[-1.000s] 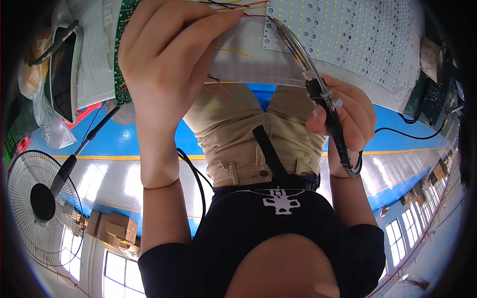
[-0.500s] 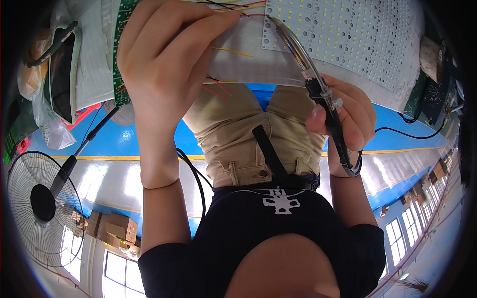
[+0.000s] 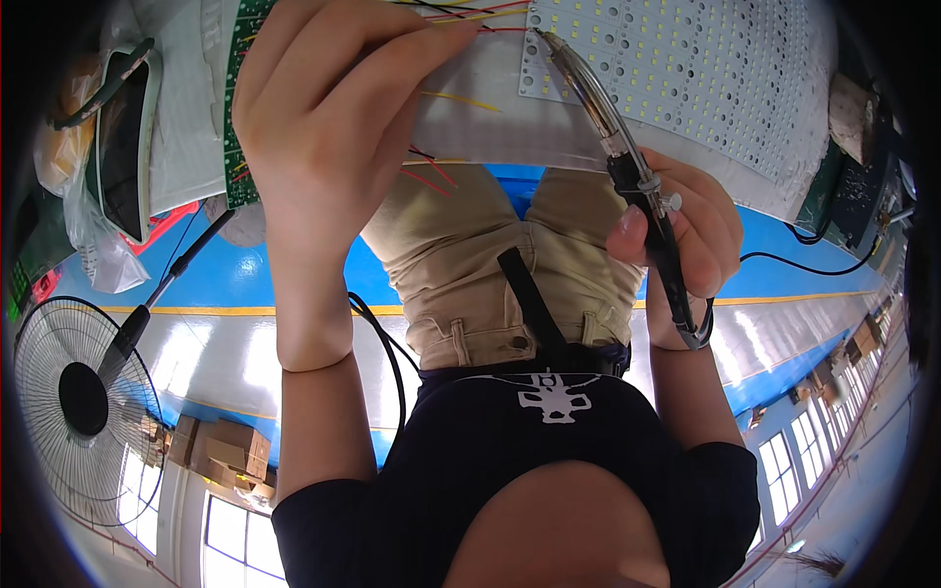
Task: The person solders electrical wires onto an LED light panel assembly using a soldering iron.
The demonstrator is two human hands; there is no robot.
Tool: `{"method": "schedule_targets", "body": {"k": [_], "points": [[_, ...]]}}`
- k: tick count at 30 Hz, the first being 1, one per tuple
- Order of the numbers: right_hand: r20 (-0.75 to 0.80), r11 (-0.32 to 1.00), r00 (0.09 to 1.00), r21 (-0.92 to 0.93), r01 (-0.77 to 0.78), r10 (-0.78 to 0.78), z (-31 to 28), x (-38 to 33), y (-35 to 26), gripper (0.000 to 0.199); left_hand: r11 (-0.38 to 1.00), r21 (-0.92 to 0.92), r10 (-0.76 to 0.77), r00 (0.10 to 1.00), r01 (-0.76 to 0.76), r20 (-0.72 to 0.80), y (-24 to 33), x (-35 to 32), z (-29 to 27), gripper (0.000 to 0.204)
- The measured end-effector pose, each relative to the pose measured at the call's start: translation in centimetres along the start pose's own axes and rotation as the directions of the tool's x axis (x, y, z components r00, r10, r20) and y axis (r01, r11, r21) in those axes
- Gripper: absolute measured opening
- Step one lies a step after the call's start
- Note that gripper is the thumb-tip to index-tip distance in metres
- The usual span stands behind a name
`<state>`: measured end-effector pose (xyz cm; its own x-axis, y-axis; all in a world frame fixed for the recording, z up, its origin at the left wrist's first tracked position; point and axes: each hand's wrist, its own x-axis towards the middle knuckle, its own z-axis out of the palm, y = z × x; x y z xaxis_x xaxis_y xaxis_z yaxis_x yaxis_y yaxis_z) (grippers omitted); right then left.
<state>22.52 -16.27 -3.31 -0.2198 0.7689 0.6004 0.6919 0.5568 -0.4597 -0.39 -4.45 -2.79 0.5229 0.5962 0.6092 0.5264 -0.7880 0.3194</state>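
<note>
My left hand [image 3: 323,122] is closed, thumb and forefinger pinching a thin red wire [image 3: 506,29] near its end. That wire runs to the left edge of a white LED board [image 3: 676,73] dotted with small yellow chips. In my right hand [image 3: 701,220] is a soldering iron [image 3: 600,110] with a black handle and a thin metal tube along its shaft. Its tip meets the board's edge at the wire's end. Behind my left hand stands a green circuit board [image 3: 233,162], partly hidden. Loose yellow wire [image 3: 461,100] and red wires [image 3: 428,182] stick out past that hand.
The work surface [image 3: 490,132] is pale and ends just before my lap. At the left lie a dark-screened device [image 3: 124,147] and a plastic bag [image 3: 103,240]; a fan [image 3: 86,397] stands below. A dark box with a cable [image 3: 814,257] is at the right.
The soldering iron and the LED board have shifted very slightly to the right, along with the wires. Both hands keep their grips.
</note>
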Motion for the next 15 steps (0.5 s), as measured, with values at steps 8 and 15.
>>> {"method": "schedule_targets", "body": {"k": [8, 15], "points": [[-0.006, 1.0, 1.0, 0.005, 0.008, -0.008, 0.04, -0.08, 0.1, 0.033, 1.0, -0.008, 0.004, 1.0, -0.004, -0.024, -0.09, -0.04, 0.28, 0.036], [0.086, 0.976, 0.972, -0.009, -0.218, 0.218, -0.91, -0.62, -0.36, 0.028, 1.0, 0.002, -0.021, 1.0, 0.021, 0.008, 0.15, -0.06, -0.08, 0.036]]}}
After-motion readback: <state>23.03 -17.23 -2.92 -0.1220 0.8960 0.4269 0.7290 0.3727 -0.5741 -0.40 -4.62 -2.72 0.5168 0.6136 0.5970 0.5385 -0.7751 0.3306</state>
